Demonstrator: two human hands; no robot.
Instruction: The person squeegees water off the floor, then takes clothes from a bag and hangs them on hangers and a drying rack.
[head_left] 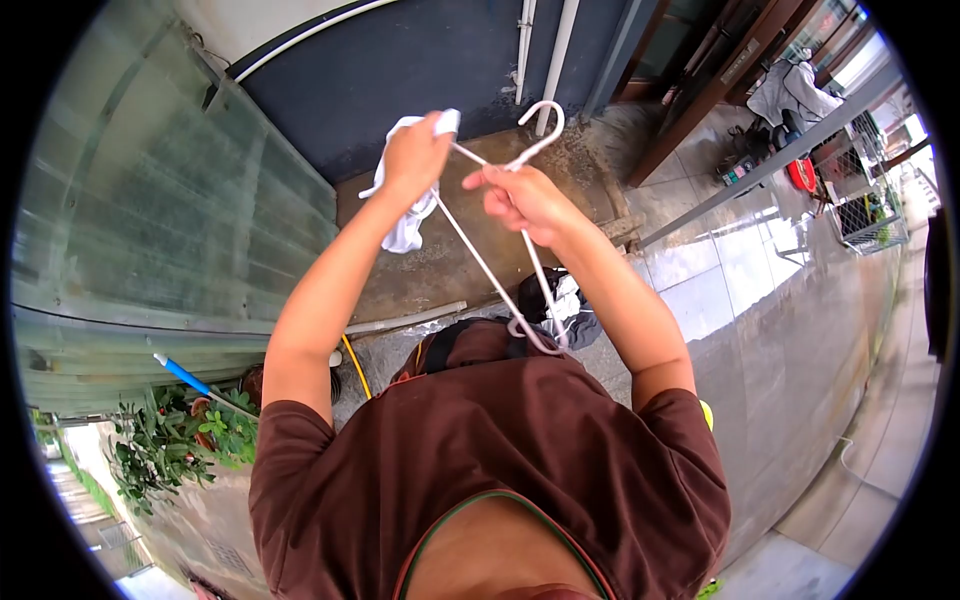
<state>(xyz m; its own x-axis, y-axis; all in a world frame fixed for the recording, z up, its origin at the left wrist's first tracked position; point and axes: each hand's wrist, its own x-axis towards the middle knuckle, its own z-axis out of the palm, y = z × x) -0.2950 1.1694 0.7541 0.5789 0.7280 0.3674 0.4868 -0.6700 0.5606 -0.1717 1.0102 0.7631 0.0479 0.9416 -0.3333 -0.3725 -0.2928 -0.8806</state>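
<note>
In front of my chest is a white clothes hanger (478, 250), its hook pointing away from me and one end close to my shirt. My right hand (524, 202) is closed around it just below the hook. At the hanger's other end, my left hand (416, 160) has its fingers wrapped on a white cloth (402, 232), which bunches above the knuckles and hangs beneath the wrist. The cloth lies against the hanger there, but my hand hides how the two meet. What kind of cloth it is cannot be made out.
A greenish panel wall (180, 200) stands at left, with a potted plant (195, 430) and a blue-tipped pole (182, 374) below. Ahead is a dark wall (400, 75) with white pipes (562, 60). At right are a metal post (770, 155), a red basin (801, 175) and a wire cage (868, 215).
</note>
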